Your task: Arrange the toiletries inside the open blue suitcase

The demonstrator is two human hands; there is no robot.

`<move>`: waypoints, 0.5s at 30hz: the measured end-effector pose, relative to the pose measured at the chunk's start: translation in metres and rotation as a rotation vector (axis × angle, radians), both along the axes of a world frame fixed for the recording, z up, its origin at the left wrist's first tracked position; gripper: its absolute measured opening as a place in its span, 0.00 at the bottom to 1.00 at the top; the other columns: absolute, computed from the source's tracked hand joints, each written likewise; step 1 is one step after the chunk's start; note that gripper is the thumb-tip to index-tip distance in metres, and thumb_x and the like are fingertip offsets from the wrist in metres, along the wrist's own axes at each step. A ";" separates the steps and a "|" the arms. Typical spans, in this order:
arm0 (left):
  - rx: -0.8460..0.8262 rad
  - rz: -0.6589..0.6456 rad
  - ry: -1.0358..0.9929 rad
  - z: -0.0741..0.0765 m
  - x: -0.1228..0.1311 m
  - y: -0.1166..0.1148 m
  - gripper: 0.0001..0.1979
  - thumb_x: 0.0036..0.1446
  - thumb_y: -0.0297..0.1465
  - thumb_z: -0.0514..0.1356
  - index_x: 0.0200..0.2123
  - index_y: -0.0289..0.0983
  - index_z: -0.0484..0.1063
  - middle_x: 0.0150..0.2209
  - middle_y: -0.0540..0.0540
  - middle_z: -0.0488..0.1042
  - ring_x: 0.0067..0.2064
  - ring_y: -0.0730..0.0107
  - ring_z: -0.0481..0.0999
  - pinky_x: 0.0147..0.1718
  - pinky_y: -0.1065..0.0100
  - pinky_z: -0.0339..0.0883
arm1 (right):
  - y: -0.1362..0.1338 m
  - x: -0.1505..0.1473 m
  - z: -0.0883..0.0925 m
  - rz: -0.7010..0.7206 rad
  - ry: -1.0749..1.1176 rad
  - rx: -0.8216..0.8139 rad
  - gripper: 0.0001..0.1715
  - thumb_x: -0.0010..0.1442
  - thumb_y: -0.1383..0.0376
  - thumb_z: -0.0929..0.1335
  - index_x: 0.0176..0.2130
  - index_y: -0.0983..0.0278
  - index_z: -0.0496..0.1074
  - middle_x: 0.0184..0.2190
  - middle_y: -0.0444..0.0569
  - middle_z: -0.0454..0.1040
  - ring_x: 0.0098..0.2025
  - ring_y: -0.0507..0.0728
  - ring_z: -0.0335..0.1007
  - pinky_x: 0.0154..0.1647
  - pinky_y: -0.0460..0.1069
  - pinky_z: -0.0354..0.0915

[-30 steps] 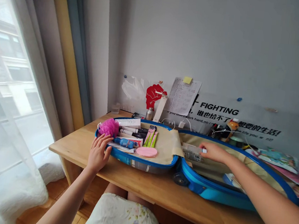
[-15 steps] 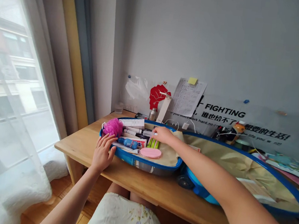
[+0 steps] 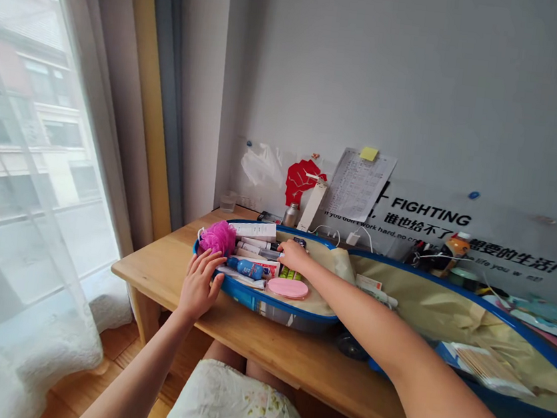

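Note:
My left hand point(image 3: 201, 285) lies over the left front rim of a blue-edged case point(image 3: 316, 322), fingers spread, holding nothing. Close to its fingertips are a pink mesh bath puff point(image 3: 217, 237) and a blue bottle point(image 3: 245, 268). Inside the case, my right hand point(image 3: 294, 256) has its fingers closed at the right end of a slim clear tube point(image 3: 267, 254), which lies alongside other slim tubes. Its fingertips are partly hidden. Below this hand are green packets point(image 3: 291, 274) and a pink oval item point(image 3: 288, 288). A white box point(image 3: 258, 231) lies along the back.
The case's other half point(image 3: 414, 298), lined with brown paper, extends right and holds a pack of cotton swabs point(image 3: 490, 369). Behind stand a metal bottle point(image 3: 290, 214) and a tall white box point(image 3: 312, 205). A glass point(image 3: 228, 201) stands at the wooden desk's point(image 3: 162, 261) back left corner.
My right hand has moved slightly down and left relative to the case, bringing the clear tube next to the other tubes. My left hand stays at the rim. The view has shifted a little.

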State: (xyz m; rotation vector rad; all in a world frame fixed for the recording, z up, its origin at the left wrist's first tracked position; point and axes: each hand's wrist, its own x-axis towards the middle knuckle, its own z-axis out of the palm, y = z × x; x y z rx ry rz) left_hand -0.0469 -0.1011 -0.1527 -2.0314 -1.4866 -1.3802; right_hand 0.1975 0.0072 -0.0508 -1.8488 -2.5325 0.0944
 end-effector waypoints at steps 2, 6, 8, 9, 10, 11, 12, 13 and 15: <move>0.001 0.000 0.003 0.000 0.000 0.000 0.19 0.66 0.39 0.47 0.52 0.40 0.72 0.55 0.41 0.74 0.62 0.54 0.66 0.64 0.48 0.51 | 0.001 0.002 0.000 0.002 0.037 -0.026 0.20 0.65 0.57 0.66 0.53 0.63 0.69 0.53 0.52 0.71 0.50 0.56 0.70 0.51 0.57 0.70; 0.002 -0.001 0.003 -0.001 -0.001 0.000 0.20 0.66 0.39 0.47 0.52 0.39 0.71 0.55 0.41 0.73 0.62 0.54 0.65 0.64 0.49 0.51 | 0.000 0.011 0.009 -0.002 0.122 -0.056 0.18 0.65 0.57 0.66 0.51 0.63 0.71 0.51 0.51 0.72 0.49 0.55 0.71 0.50 0.56 0.71; 0.002 -0.003 0.001 -0.002 -0.001 0.001 0.20 0.67 0.39 0.47 0.52 0.39 0.71 0.55 0.40 0.73 0.62 0.54 0.65 0.63 0.49 0.52 | -0.002 0.023 0.021 -0.007 0.169 -0.042 0.16 0.65 0.59 0.66 0.50 0.64 0.71 0.51 0.51 0.74 0.49 0.55 0.72 0.51 0.54 0.70; 0.003 -0.005 -0.001 -0.002 -0.001 0.001 0.20 0.67 0.39 0.47 0.52 0.39 0.71 0.55 0.40 0.73 0.62 0.54 0.65 0.63 0.49 0.52 | -0.003 0.032 0.029 -0.009 0.192 -0.033 0.15 0.64 0.61 0.66 0.50 0.63 0.72 0.50 0.51 0.75 0.49 0.54 0.72 0.52 0.52 0.69; 0.000 -0.007 -0.001 -0.002 -0.001 0.001 0.20 0.66 0.39 0.47 0.52 0.39 0.71 0.55 0.40 0.73 0.62 0.54 0.65 0.63 0.49 0.53 | -0.006 0.043 0.038 -0.013 0.212 -0.026 0.15 0.64 0.62 0.66 0.49 0.63 0.73 0.49 0.51 0.76 0.48 0.54 0.73 0.52 0.50 0.68; -0.003 -0.009 -0.002 -0.002 -0.001 0.002 0.20 0.66 0.40 0.47 0.52 0.39 0.71 0.55 0.40 0.73 0.62 0.54 0.65 0.63 0.49 0.53 | -0.009 0.058 0.047 -0.018 0.228 -0.023 0.15 0.64 0.63 0.65 0.49 0.63 0.73 0.48 0.50 0.77 0.47 0.53 0.74 0.51 0.48 0.68; -0.003 -0.011 -0.004 -0.002 -0.001 0.002 0.20 0.66 0.40 0.47 0.52 0.39 0.71 0.55 0.40 0.73 0.62 0.54 0.65 0.63 0.49 0.52 | -0.014 0.074 0.056 -0.024 0.238 -0.028 0.15 0.63 0.62 0.65 0.48 0.62 0.74 0.45 0.49 0.79 0.45 0.53 0.75 0.49 0.47 0.68; -0.002 -0.011 -0.005 -0.002 -0.001 0.002 0.20 0.66 0.40 0.47 0.52 0.39 0.71 0.55 0.40 0.73 0.62 0.54 0.65 0.63 0.49 0.52 | -0.020 0.093 0.063 -0.035 0.240 -0.039 0.15 0.63 0.61 0.64 0.46 0.63 0.74 0.41 0.49 0.80 0.42 0.54 0.75 0.47 0.48 0.68; 0.007 -0.009 -0.008 -0.002 -0.001 0.002 0.20 0.66 0.40 0.47 0.52 0.40 0.72 0.55 0.41 0.74 0.62 0.54 0.65 0.64 0.49 0.51 | -0.036 0.133 0.073 -0.061 0.224 -0.101 0.15 0.59 0.58 0.66 0.39 0.64 0.76 0.33 0.49 0.80 0.36 0.55 0.75 0.41 0.49 0.68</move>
